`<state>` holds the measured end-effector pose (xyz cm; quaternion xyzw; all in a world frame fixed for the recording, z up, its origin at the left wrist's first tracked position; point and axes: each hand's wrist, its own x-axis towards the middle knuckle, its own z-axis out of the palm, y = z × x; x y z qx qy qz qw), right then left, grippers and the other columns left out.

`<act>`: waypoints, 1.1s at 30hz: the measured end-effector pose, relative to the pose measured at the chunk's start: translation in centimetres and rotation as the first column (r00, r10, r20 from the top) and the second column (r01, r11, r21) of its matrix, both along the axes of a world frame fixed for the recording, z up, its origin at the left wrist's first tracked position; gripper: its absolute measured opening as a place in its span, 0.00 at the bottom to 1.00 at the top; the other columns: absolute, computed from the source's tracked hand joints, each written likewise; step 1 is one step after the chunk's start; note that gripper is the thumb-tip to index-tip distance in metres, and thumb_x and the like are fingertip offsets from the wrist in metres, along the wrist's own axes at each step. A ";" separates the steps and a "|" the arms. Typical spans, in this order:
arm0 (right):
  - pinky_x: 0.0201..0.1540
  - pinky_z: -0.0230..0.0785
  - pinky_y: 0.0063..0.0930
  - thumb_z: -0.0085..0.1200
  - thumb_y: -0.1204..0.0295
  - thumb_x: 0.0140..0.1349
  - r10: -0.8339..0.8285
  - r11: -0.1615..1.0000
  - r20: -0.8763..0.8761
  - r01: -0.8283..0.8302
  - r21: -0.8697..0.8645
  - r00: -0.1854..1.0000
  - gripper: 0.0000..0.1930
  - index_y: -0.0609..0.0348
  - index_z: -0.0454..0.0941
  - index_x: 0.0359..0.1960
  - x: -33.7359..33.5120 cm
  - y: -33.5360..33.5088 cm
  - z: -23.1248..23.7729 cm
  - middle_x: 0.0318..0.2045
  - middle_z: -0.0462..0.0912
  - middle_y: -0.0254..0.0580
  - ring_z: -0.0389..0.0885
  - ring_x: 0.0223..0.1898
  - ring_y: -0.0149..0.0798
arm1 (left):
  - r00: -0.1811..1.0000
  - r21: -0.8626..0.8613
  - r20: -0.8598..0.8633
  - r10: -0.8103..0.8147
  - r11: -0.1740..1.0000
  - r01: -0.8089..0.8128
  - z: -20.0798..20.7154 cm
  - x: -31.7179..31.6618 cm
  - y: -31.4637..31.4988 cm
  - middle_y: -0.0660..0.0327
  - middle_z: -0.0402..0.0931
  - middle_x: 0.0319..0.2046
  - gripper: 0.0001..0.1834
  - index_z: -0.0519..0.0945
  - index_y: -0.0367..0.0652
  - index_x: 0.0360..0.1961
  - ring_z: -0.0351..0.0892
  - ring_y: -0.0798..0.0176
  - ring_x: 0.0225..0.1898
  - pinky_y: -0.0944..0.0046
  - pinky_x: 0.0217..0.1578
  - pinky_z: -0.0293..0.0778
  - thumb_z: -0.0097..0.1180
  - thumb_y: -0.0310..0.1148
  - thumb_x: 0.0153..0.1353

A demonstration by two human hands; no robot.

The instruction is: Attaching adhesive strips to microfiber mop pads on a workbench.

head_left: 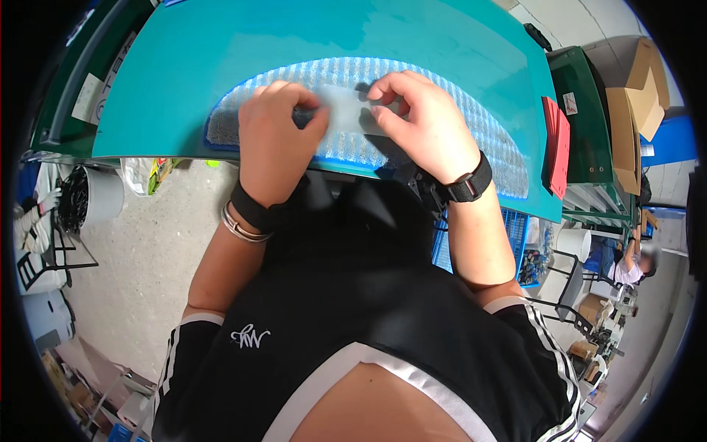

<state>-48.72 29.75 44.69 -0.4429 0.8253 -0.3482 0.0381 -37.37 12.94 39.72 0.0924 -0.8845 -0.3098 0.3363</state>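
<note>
Where the two hands meet over the work surface, we see a thin, translucent whitish sheet, smooth and roughly rectangular, between their fingertips. Its long axis seems to run from left to right, across the body, though blur softens its outline; we cannot tell whether it touches the striped mat beneath.

At its left end, the left hand curls, with thumb and forefinger tips close together; at its right end, the right hand bends thumb and forefinger toward each other. We cannot tell whether either pair actually pinches the sheet.

We find the mat half-oval, fuzzy, banded in grey and pale blue, with a blue border, lying on a smooth teal tabletop.

To our left, a pale round bin contains a tangle of black strands. On our right, a blue lattice-sided plastic crate sits below the table edge, and an open cardboard box stands with its flaps up, its contents hidden.
</note>
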 end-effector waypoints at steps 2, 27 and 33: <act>0.40 0.73 0.41 0.55 0.72 0.53 0.041 0.999 0.020 -0.041 -0.011 0.999 0.07 0.58 0.79 0.34 0.3 -0.9 0.1 0.31 0.80 0.48 0.80 0.37 0.51 | 0.999 0.027 0.016 0.046 0.999 -0.046 0.2 0.3 -0.6 0.62 0.77 0.30 0.09 0.78 0.44 0.28 0.76 0.54 0.38 0.54 0.40 0.68 0.66 0.31 0.49; 0.39 0.71 0.27 0.54 0.80 0.53 -0.046 0.999 0.071 0.045 0.025 0.996 0.12 0.60 0.78 0.41 -0.1 0.9 -3.5 0.33 0.76 0.40 0.75 0.32 0.35 | 0.994 -0.114 0.038 0.100 0.989 -0.095 -1.5 0.5 -1.4 0.63 0.76 0.29 0.09 0.78 0.45 0.28 0.75 0.56 0.38 0.54 0.42 0.66 0.65 0.34 0.50; 0.36 0.72 0.31 0.54 0.79 0.52 -0.052 0.994 0.082 0.059 -0.087 0.995 0.10 0.59 0.79 0.38 -0.1 1.0 -3.9 0.32 0.77 0.43 0.77 0.30 0.40 | 0.991 -0.116 0.050 0.120 0.987 -0.114 -1.2 0.7 -1.4 0.63 0.78 0.32 0.09 0.80 0.45 0.30 0.76 0.55 0.40 0.54 0.43 0.67 0.66 0.34 0.49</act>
